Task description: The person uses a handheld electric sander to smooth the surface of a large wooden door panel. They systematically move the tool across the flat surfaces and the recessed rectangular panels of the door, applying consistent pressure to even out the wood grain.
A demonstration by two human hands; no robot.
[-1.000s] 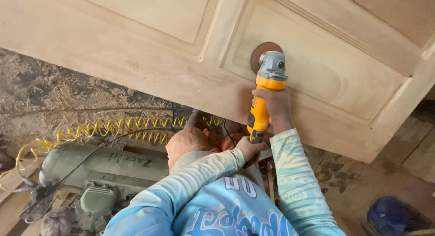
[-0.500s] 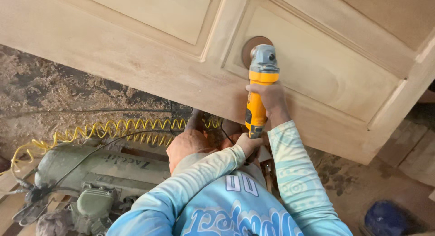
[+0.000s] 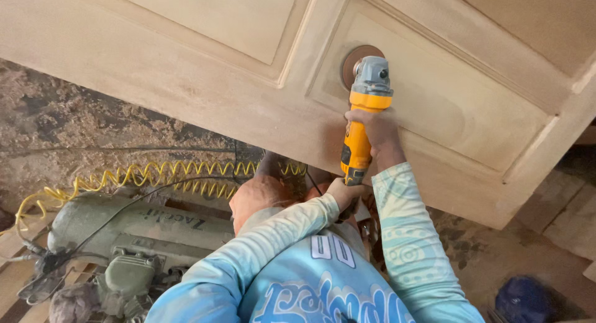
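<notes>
A yellow angle grinder [image 3: 356,154] with a grey head presses its brown sanding disc [image 3: 351,59] against a raised panel of a pale wooden door [image 3: 447,106] lying flat. My right hand [image 3: 377,129] grips the grinder's yellow body just behind the head. At the tool's rear end, where the cord leaves, my left hand [image 3: 343,190] is wrapped around it. Both arms wear light blue patterned sleeves. The disc sits near the panel's left corner, beside the upright rail between two panels.
A green machine [image 3: 124,227] lies on the floor at lower left with a yellow coiled hose [image 3: 155,174] and black cables across it. Sawdust covers the ground [image 3: 74,124]. My knee [image 3: 261,199] shows under the door's edge. A blue object [image 3: 528,298] sits at lower right.
The grinder slid left along the panel, then came back a little to the right and up. Both hands kept their hold on it.
</notes>
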